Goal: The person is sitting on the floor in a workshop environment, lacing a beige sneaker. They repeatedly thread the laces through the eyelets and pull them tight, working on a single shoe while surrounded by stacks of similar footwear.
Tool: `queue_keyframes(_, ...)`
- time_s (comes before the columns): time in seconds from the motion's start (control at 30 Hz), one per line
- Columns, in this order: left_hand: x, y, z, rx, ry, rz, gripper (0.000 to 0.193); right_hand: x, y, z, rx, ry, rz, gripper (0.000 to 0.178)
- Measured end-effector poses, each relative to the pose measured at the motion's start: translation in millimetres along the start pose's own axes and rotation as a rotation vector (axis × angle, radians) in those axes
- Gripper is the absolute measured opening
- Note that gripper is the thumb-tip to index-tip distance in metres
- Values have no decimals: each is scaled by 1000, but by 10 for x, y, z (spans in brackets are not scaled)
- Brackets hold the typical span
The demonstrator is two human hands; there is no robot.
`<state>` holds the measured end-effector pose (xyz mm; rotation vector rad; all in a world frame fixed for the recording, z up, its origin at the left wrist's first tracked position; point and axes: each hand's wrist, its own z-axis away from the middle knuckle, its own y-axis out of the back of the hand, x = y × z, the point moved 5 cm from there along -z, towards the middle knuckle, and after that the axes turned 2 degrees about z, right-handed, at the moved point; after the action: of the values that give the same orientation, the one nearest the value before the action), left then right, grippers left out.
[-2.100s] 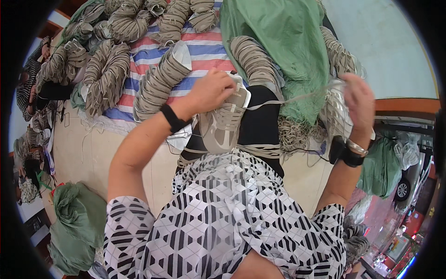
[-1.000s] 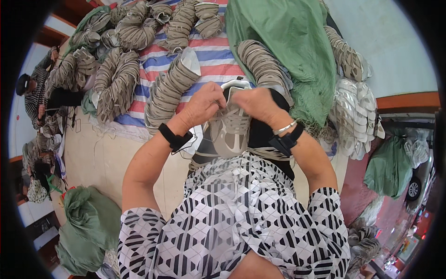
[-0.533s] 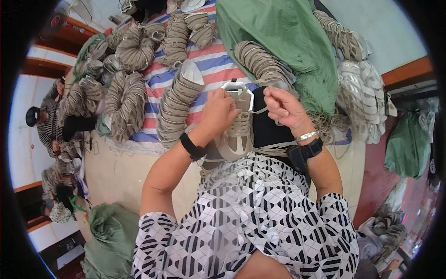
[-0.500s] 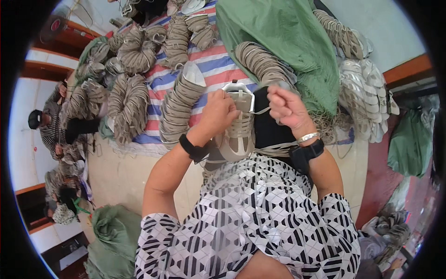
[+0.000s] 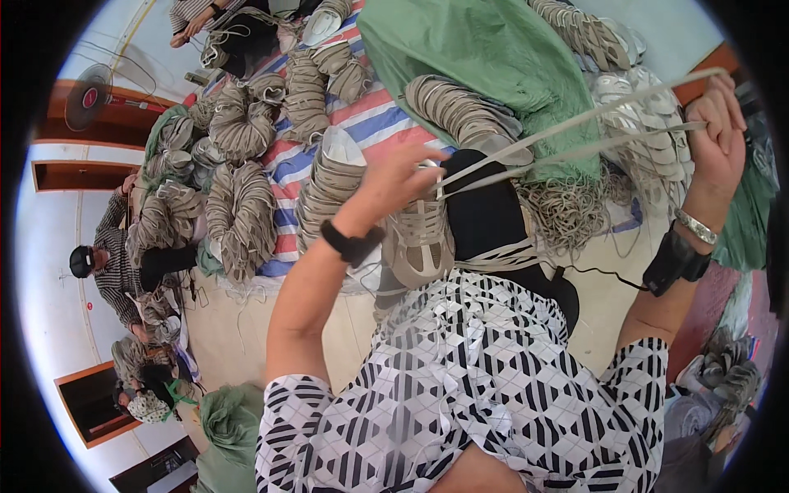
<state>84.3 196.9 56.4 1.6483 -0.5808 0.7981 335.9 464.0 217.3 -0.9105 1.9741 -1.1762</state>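
A beige-grey shoe upper (image 5: 421,238) lies in my lap, its lower eyelets crossed by pale lacing. My left hand (image 5: 394,181) is at its upper end, bent fingers over the eyelet edge; slight blur hides the exact grip. Out to the far right, my right hand (image 5: 717,123) is closed on a flat pale shoelace (image 5: 567,140). Two strands of the lace stretch taut from the eyelets to that hand. Across my right thigh lie several more loose laces (image 5: 501,259), over black cloth (image 5: 485,214).
Stacked shoe uppers (image 5: 329,185) stand on a striped sheet (image 5: 382,123). More uppers (image 5: 464,115) lie by a green sack (image 5: 485,49). A heap of laces (image 5: 567,214) sits right of my lap. A person in a striped top (image 5: 115,255) sits at left, near a fan (image 5: 86,97).
My right hand has swung far right and up from beside the upper, drawing the lace out into long taut strands. My left hand has shifted slightly over the upper's top.
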Motion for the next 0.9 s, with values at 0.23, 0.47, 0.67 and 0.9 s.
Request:
queue_keyframes(0.23,103,173,119,-4,235,282,27,183,-138,25,-22,120,512,18)
queue_keyframes(0.47,-845,1263,949,893,338,1110,17,-602,1383,605,587,449,242,16)
queue_keyframes(0.67,-975,1517,1509,1437,505,931,14,-1327,2391,1291,786,218,1891,16)
queue_keyframes(0.9,-978,553,1375,728,582,1125,18,1998,1615,498,201,-555,1534,14)
